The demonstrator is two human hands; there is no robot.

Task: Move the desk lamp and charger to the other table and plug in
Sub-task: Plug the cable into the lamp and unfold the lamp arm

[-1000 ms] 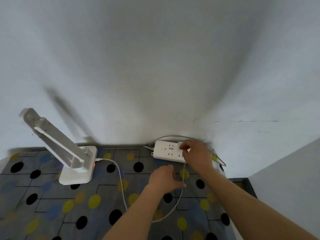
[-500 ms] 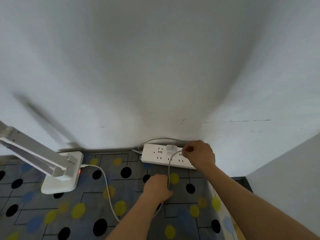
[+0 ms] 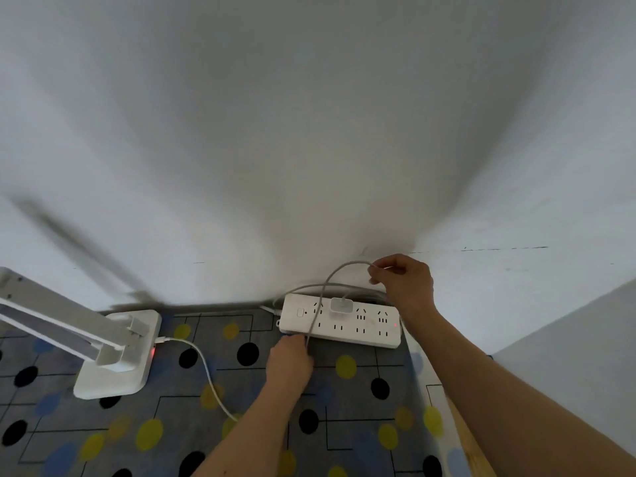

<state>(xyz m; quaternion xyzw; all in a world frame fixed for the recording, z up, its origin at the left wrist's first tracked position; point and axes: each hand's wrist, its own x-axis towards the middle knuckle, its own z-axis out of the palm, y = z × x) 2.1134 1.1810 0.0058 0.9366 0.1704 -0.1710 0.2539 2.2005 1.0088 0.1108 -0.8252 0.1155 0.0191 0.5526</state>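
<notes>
A white desk lamp (image 3: 113, 352) stands at the left on the patterned tablecloth (image 3: 172, 435), a red light on its base. Its white cable (image 3: 203, 366) runs rightwards under my left arm. A white power strip (image 3: 364, 330) lies against the wall with a small white charger (image 3: 340, 304) plugged into its top row. My right hand (image 3: 404, 280) pinches a loop of the cable above the strip. My left hand (image 3: 290, 356) grips the same cable just in front of the strip.
The white wall rises directly behind the strip. The strip's own grey cord (image 3: 344, 287) runs along the wall. The table's right edge (image 3: 457, 428) shows bare wood, with a grey surface (image 3: 568, 356) beyond it.
My right hand has let go of the charger, now seated in the strip, and has risen with a loop of cable. My left hand moved up to the strip's front edge.
</notes>
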